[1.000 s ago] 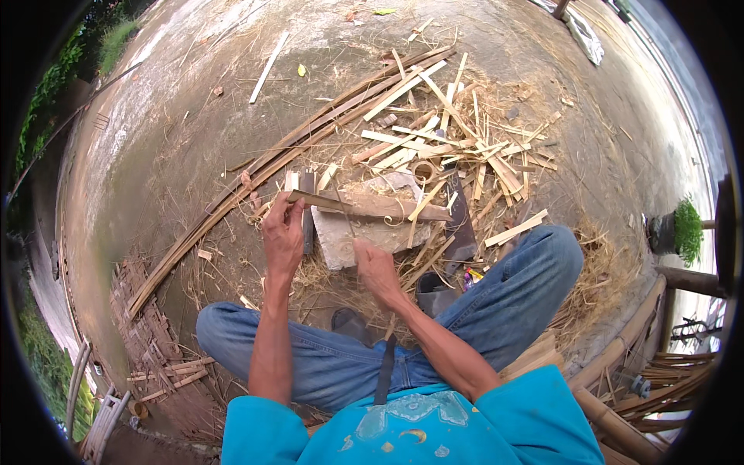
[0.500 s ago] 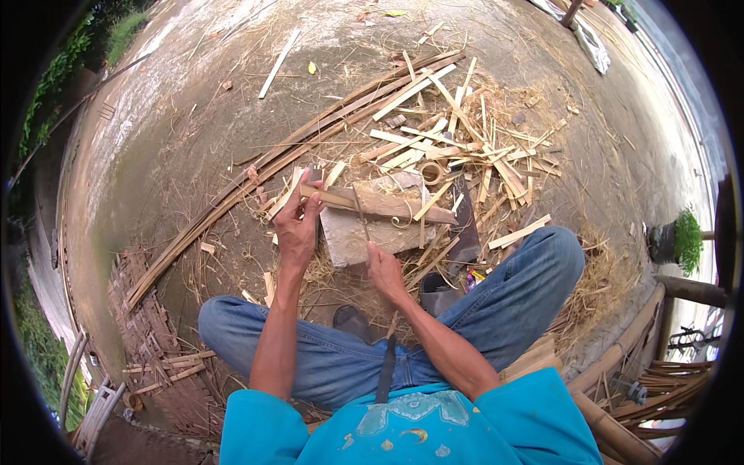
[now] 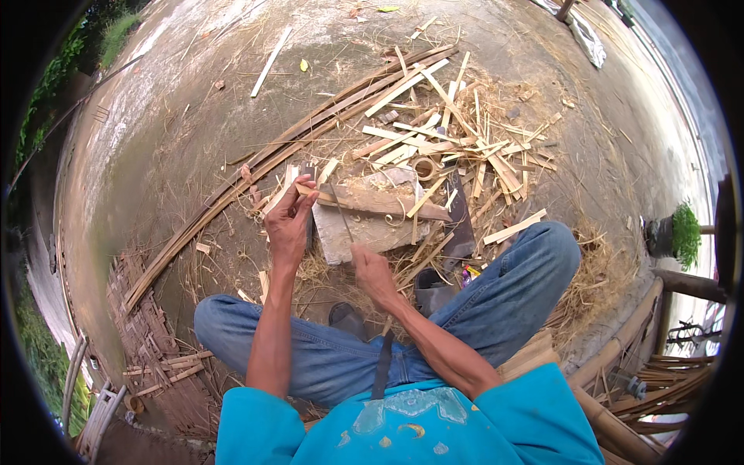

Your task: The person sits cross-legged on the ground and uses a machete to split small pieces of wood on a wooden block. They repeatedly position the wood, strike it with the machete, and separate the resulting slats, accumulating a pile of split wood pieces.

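My left hand (image 3: 287, 229) is closed, its fingers and thumb pinching the end of a thin bamboo strip (image 3: 309, 192). My right hand (image 3: 374, 273) is wrapped round the handle of a knife whose narrow blade (image 3: 342, 218) points away from me, beside the strip and close to my left fingers. Under the blade, a long wooden block (image 3: 391, 203) lies across a pale stone slab (image 3: 335, 239). My right fist hides most of the knife's handle. Curled shavings (image 3: 399, 219) lie on and around the block.
Cut bamboo pieces (image 3: 496, 159) and shavings are heaped beyond the slab. Long bamboo strips (image 3: 232, 201) curve along the ground at left. A dark flat piece (image 3: 459, 221) lies right of the slab. My crossed legs (image 3: 496, 298) flank the work. Bamboo poles (image 3: 620, 341) stand at right.
My right hand and the knife blade have moved left, toward my left fingers. My left hand keeps its pinch on the strip and has shifted slightly; less of the strip shows.
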The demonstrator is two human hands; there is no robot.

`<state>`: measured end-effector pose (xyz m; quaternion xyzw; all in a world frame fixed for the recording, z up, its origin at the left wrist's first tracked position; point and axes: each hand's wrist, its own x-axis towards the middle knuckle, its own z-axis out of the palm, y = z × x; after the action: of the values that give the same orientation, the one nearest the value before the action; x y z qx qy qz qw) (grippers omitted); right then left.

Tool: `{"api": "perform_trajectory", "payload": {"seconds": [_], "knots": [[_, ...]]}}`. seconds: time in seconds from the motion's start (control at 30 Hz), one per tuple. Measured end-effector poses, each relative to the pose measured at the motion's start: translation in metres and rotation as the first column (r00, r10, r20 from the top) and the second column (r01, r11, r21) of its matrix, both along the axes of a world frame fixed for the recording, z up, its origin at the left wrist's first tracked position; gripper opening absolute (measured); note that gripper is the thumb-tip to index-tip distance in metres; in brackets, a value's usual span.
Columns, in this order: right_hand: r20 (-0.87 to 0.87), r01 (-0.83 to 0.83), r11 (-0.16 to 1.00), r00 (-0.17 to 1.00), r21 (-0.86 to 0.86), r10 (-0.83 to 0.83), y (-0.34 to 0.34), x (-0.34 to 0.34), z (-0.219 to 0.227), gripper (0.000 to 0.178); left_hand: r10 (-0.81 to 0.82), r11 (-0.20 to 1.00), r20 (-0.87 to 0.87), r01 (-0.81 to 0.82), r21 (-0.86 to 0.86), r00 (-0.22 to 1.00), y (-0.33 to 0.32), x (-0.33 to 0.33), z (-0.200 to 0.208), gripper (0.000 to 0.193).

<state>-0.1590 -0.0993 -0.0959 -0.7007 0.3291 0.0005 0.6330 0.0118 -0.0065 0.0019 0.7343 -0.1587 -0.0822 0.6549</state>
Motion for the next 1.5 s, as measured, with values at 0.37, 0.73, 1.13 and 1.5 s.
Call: {"api": "perform_trajectory", "payload": {"seconds": [0.37, 0.73, 1.13, 1.5], "knots": [[-0.114, 0.082, 0.947, 0.992, 0.311, -0.048, 0.002, 0.005, -0.008, 0.069, 0.228, 0.902, 0.175, -0.276, 0.331, 0.958, 0.014, 0.008, -0.003, 0.025], [0.151, -0.141, 0.973, 0.982, 0.184, 0.114, 0.010, 0.019, 0.042, 0.058, 0.155, 0.817, 0.163, -0.219, 0.534, 0.974, 0.007, -0.003, -0.002, 0.068], [0.132, -0.157, 0.983, 0.977, -0.091, 0.168, 0.023, 0.021, 0.019, 0.059, 0.233, 0.815, 0.176, -0.291, 0.501, 0.956, 0.016, 0.003, -0.007, 0.073], [0.006, -0.121, 0.993, 0.993, -0.008, 0.121, 0.002, 0.022, 0.016, 0.065, 0.265, 0.819, 0.134, -0.296, 0.491, 0.955, 0.021, 0.015, -0.013, 0.074]]}}
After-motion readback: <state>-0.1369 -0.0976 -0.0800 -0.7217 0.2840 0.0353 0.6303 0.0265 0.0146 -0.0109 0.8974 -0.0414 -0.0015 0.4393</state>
